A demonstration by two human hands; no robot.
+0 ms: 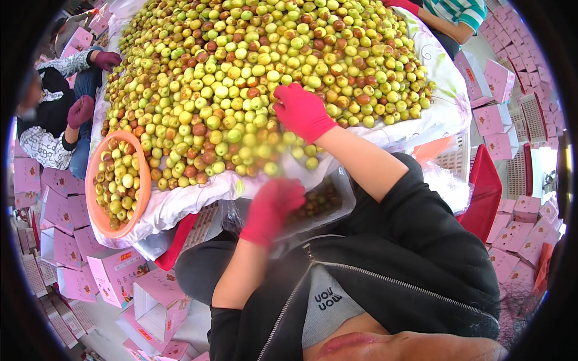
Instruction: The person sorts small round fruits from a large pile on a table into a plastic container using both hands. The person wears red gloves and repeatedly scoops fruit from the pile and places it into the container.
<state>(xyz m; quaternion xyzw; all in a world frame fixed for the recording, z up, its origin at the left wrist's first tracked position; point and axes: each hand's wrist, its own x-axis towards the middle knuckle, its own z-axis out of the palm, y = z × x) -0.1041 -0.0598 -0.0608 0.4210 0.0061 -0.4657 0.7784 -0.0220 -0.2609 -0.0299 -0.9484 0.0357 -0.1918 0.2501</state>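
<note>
A wide heap of green, yellow and brown jujubes [253, 72] covers the cloth-lined table before me. My right hand [305, 113], in a red-pink glove, reaches onto the heap with its fingertips among the fruit. Whether a jujube is in those fingers is hidden. My left hand [273, 210], gloved alike, is blurred above a plastic-lined container [345, 194] at the table's front edge. Darker jujubes [320, 202] lie inside that container. What the left fingers hold cannot be made out. Some jujubes near the table edge, between my hands, are blurred too.
An orange plastic basin [146, 198] full of jujubes leans at the table's left corner. One co-worker in purple gloves [81, 112] sits at left; another person's striped sleeve [472, 16] shows at upper right. Pink cartons [113, 275] and crates [533, 117] crowd both sides. A clear plastic bag [445, 185] lies right.
</note>
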